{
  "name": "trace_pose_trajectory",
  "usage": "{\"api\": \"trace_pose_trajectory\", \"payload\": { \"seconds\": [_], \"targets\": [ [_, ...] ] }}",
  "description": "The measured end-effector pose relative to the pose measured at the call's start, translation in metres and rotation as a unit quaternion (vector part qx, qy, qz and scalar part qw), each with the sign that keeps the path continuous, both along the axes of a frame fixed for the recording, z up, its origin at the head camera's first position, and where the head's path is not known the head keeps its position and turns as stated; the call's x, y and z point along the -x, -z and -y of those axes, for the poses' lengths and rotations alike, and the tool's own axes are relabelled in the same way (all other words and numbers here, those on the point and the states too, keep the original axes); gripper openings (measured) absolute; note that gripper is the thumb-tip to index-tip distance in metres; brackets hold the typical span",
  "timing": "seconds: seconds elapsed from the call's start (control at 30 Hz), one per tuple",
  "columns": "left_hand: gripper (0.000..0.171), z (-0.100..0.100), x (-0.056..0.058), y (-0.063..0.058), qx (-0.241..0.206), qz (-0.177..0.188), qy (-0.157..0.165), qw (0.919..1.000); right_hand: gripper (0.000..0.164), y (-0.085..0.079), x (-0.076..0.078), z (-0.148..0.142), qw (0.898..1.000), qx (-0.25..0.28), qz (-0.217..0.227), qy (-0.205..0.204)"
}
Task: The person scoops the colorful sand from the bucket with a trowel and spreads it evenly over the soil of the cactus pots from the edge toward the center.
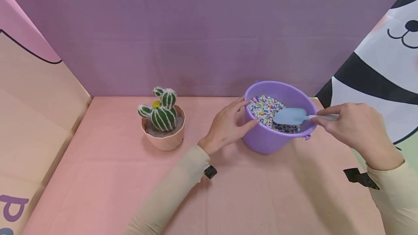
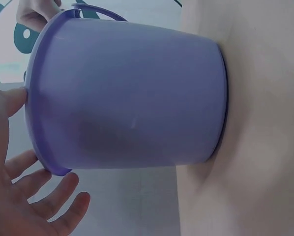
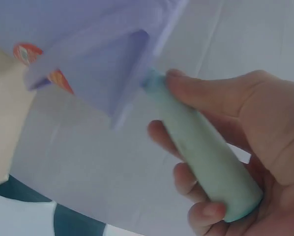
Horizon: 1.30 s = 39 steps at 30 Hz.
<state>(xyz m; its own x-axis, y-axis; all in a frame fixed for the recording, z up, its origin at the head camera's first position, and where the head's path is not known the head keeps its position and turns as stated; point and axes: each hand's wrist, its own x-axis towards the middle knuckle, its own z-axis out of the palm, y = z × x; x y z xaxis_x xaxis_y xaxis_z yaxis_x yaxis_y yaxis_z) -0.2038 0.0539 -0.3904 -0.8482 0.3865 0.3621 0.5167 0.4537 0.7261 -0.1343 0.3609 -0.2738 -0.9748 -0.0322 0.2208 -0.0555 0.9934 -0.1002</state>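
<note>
A purple bucket [image 1: 264, 142] stands upright with small multicoloured pellets [image 1: 261, 110] inside. My right hand [image 1: 357, 128] grips the handle [image 3: 206, 152] of a pale blue trowel [image 1: 290, 116], fingers and thumb wrapped round it. The trowel's blade lies over the pellets inside the rim; whether it carries any is not visible. My left hand [image 1: 226, 126] rests on the bucket's left rim [image 2: 34, 113], thumb and fingers spread and fairly straight, touching the edge. In the left wrist view the bucket's side hides its contents.
Left of my left hand stands a knitted green cactus [image 1: 163, 119] with a yellow flower, in a peach pot [image 1: 164, 142]. A pink cloth [image 1: 114, 177] covers the table. Behind is a purple backdrop [image 1: 202, 39]; a panda print [image 1: 369, 82] is at right.
</note>
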Motion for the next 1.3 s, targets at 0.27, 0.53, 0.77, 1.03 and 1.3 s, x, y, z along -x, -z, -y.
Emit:
{"api": "trace_pose_trajectory", "payload": {
  "seconds": [0.27, 0.53, 0.77, 1.03, 1.3],
  "targets": [
    [0.068, 0.004, 0.002, -0.004, 0.038, -0.015, 0.003, 0.9992, 0.036, 0.010, 0.007, 0.001, 0.998, -0.017, -0.033, -0.041],
    [0.065, 0.005, 0.001, -0.005, 0.036, -0.024, 0.013, 0.9990, 0.029, 0.041, 0.027, 0.004, 0.991, 0.042, -0.094, -0.087],
    [0.064, 0.004, 0.000, -0.009, 0.043, -0.013, 0.014, 0.9989, 0.029, 0.057, 0.041, 0.015, 0.990, 0.078, -0.083, -0.084],
    [0.066, 0.004, 0.001, -0.010, 0.049, 0.001, 0.012, 0.9987, 0.030, 0.053, 0.041, 0.012, 0.993, 0.082, -0.054, -0.064],
    [0.067, 0.006, 0.004, -0.009, 0.050, -0.005, 0.012, 0.9986, 0.030, 0.044, 0.033, 0.003, 0.993, 0.113, -0.033, -0.029]
  ]
}}
